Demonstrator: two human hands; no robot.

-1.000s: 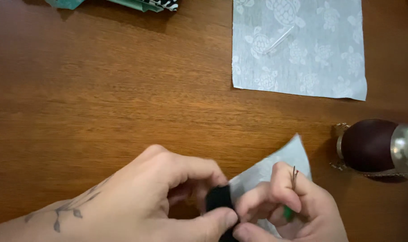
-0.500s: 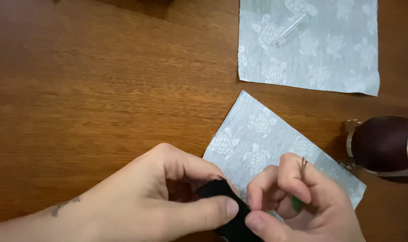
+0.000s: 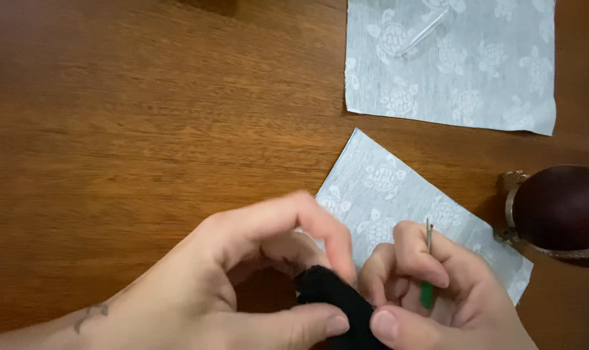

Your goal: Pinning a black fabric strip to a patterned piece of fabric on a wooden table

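My left hand (image 3: pixel 242 279) and my right hand (image 3: pixel 430 291) meet at the bottom edge of the view, both pinching a small piece of black fabric (image 3: pixel 336 301) between thumbs and fingers. My right hand also holds a small tool with a green handle (image 3: pixel 427 295) and a thin metal forked tip with a red dot (image 3: pixel 430 234) that sticks up past the fingers. Under and behind my hands lies a pale blue-grey cloth square printed with turtles (image 3: pixel 385 185), turned at an angle on the wooden table (image 3: pixel 145 142).
A second turtle-print cloth square (image 3: pixel 456 61) lies flat at the top right, with a thin clear stick-like object (image 3: pixel 424 31) on it. A dark maroon rounded object with metal trim (image 3: pixel 560 207) stands at the right edge.
The view has shifted so both cloth squares sit lower and more of the angled one shows. My hands stay together on the black fabric, and my left fingers have arched higher.
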